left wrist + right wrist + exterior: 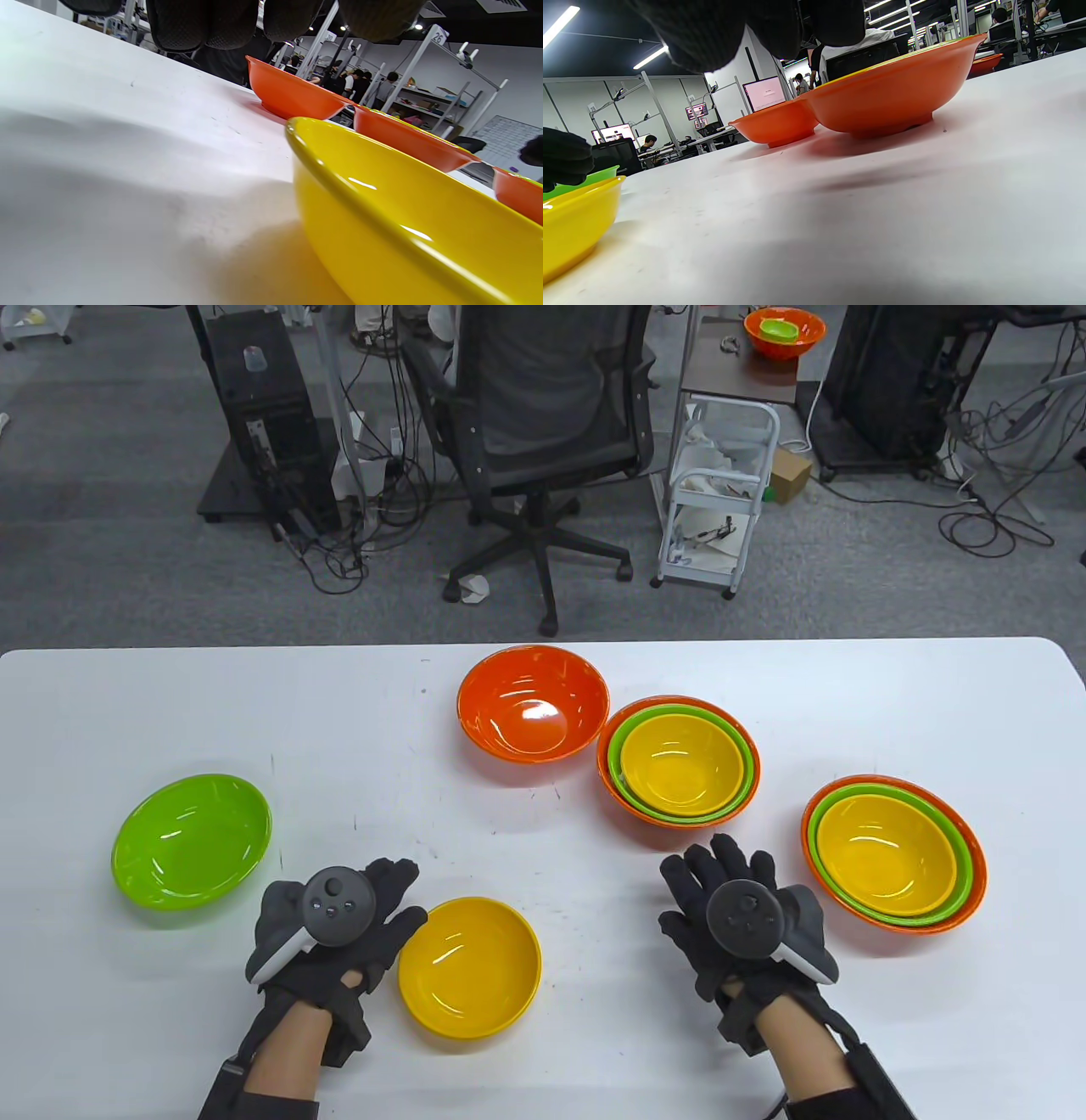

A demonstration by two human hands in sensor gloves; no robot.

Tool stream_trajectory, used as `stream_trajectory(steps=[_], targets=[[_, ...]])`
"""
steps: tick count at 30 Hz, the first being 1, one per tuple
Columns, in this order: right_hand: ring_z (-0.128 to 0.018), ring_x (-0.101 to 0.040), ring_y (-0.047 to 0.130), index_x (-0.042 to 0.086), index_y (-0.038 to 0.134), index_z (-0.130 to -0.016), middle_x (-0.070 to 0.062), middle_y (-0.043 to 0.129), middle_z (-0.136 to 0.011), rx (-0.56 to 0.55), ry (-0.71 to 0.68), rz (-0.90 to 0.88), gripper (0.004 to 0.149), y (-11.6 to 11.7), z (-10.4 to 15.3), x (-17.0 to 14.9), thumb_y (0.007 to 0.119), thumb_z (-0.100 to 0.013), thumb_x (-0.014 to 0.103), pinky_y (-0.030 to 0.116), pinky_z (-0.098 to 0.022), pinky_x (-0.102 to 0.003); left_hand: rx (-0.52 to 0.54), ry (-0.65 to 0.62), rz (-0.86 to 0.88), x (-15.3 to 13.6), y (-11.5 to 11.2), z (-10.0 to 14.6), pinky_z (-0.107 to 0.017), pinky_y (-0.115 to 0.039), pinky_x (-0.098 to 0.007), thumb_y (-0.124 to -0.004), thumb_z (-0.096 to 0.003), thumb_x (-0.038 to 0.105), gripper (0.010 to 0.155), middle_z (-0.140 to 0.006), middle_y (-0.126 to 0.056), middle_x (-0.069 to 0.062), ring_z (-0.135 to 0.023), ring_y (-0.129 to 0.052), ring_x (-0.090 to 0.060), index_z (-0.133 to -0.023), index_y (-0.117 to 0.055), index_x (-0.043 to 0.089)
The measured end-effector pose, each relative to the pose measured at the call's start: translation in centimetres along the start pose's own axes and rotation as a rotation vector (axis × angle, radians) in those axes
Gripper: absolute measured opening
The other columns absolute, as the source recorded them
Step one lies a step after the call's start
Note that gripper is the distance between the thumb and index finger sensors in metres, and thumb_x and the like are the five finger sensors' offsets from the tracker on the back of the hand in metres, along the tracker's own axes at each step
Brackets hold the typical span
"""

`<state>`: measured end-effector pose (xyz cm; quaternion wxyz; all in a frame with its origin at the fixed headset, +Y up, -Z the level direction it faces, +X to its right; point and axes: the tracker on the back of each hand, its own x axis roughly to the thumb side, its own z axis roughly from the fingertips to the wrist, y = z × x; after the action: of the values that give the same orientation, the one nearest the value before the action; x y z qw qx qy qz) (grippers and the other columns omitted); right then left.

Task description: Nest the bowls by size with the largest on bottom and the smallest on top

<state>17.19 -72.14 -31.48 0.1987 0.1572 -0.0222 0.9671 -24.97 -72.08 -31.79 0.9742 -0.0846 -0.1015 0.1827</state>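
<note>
Your left hand (339, 929) is lying nearest the camera, fingers loosely spread and gripping nothing, with the loose yellow bowl (469, 967) sitting just beside its fingertips, toward your right. You are looking at what seems to be glossy moulded plastic: round, shallow, thin-walled, with a rolled rim that catches the light in the left wrist view. Judge it light, stiff and rather slippery, unlikely to break if it drops; pinching the rim between thumb and fingers is probably your surest hold, since the smooth outer wall offers little purchase. Your right hand (742, 920) is resting spread as well, holding nothing, between two finished stacks: one (679, 762) just ahead of its fingertips, the other (893, 853) close on its outer side, each orange under green under yellow. Ahead of your left hand and well apart, the lone orange bowl (534, 716) is standing on its small foot, waiting as the base. Off to that hand's outer side, the green bowl (193, 841) is sitting alone on the white table (127, 704). Expect each bowl to slide easily down into the larger one.
</note>
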Motion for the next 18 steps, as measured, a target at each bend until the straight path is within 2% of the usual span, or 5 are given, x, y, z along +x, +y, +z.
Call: stream_trajectory(steps=[10, 16, 18], targets=[[-0.104, -0.051, 0.026, 0.012, 0.059, -0.106, -0.022, 0.051, -0.111, -0.016, 0.010, -0.048, 0.064, -0.3, 0.3, -0.3, 0.075, -0.050, 0.038, 0.018, -0.066, -0.073, 0.206, 0.249, -0.134, -2.9, 3.1, 0.9, -0.073, -0.054, -0.070, -0.072, -0.0523, 0.049, 0.071, -0.116, -0.054, -0.016, -0.107, -0.061, -0.046, -0.114, -0.048, 0.023], [-0.103, -0.052, 0.026, 0.011, 0.060, -0.106, -0.023, 0.051, -0.111, -0.034, 0.016, -0.087, 0.064, -0.7, 0.5, -0.7, 0.075, -0.050, 0.037, 0.018, -0.066, -0.073, 0.186, 0.437, -0.199, -5.7, 3.8, 0.1, -0.075, -0.052, -0.070, -0.073, -0.0522, 0.049, 0.074, -0.118, -0.050, -0.015, -0.109, -0.057, -0.046, -0.115, -0.044, 0.023], [-0.103, -0.052, 0.027, 0.011, 0.060, -0.106, -0.023, 0.051, -0.110, -0.029, 0.019, -0.089, 0.064, -0.7, 0.6, -0.9, 0.075, -0.050, 0.037, 0.018, -0.066, -0.073, 0.180, 0.540, -0.215, -7.1, 3.7, -0.3, -0.075, -0.053, -0.070, -0.073, -0.0520, 0.049, 0.074, -0.118, -0.050, -0.014, -0.109, -0.058, -0.045, -0.115, -0.043, 0.024]])
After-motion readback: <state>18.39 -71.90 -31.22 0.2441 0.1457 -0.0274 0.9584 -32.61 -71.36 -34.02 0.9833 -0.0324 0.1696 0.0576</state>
